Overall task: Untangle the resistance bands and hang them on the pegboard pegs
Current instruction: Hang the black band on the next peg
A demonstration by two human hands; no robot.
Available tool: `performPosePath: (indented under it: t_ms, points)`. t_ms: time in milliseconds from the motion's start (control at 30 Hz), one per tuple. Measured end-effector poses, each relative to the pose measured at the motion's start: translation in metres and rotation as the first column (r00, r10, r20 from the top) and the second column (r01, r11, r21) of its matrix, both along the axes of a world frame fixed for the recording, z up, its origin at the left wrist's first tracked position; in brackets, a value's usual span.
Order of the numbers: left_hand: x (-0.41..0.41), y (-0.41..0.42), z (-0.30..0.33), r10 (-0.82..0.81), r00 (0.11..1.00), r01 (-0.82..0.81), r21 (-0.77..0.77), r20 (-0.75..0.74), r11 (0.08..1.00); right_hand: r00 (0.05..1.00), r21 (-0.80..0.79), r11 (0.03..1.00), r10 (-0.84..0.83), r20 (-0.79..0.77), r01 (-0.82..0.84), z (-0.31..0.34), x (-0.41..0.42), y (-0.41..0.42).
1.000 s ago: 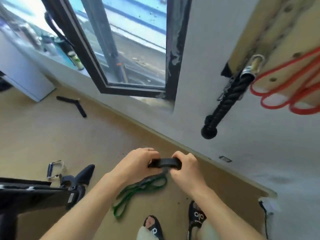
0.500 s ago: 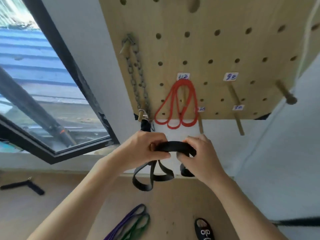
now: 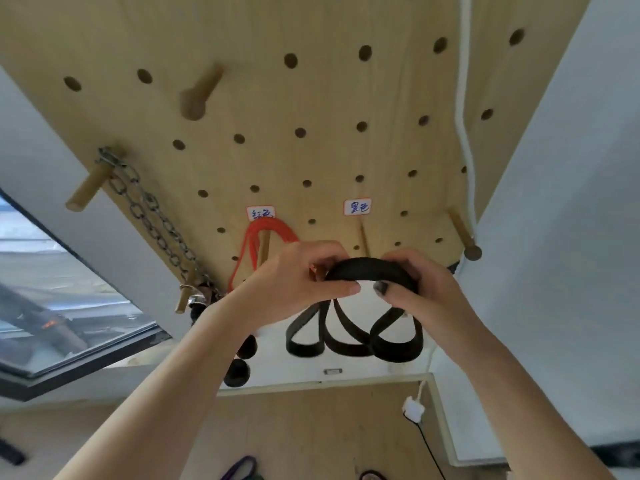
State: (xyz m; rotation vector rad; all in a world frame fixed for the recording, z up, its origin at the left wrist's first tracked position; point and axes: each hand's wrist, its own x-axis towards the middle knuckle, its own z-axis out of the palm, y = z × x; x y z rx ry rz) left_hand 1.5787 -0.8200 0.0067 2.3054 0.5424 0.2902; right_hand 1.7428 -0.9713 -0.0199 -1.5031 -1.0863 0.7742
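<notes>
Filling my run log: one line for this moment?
left hand: grips black band | right hand: grips it | red band: hung

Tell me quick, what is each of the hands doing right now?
Left hand: closed, gripping the black resistance band.
Right hand: closed, gripping the same black resistance band.

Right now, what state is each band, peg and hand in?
black band: held up by both hands, loops dangling, not hung
red band: hung on its peg
black-labelled peg: bare
left hand: grips black band
right hand: grips black band
chain: hangs from peg
</notes>
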Motion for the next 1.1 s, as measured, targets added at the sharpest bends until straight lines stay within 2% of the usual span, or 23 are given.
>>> performPosePath:
  t_ms: [133,300,500,767,933,1100]
  points:
    - [0.026,0.007,-0.004,0.035,0.999,-0.036,0.024,0.042,0.999,0.994,0.035,0.998,-0.042,-0.098,0.046,-0.001,0.022,0.012]
    - [0.046,0.018,-0.011,0.083,0.995,-0.081,-0.027,0.061,0.996,0.976,0.043,0.987,-0.149,-0.156,0.157,-0.004,0.038,0.033]
    - [0.059,0.034,-0.025,0.081,0.995,-0.083,0.023,0.062,0.996,0.937,0.054,0.975,-0.191,-0.293,0.215,-0.018,0.052,0.061]
    - [0.072,0.050,-0.060,0.191,0.974,-0.203,0.094,0.123,0.975,0.919,0.017,0.971,-0.220,-0.326,0.238,-0.035,0.061,0.087]
    - [0.078,0.050,-0.069,0.248,0.953,-0.289,0.290,0.173,0.912,0.917,0.026,0.969,-0.221,-0.332,0.244,-0.043,0.065,0.099]
    - [0.081,0.037,-0.080,0.338,0.925,-0.378,0.523,0.175,0.764,0.912,0.046,0.963,-0.237,-0.335,0.267,-0.051,0.063,0.107]
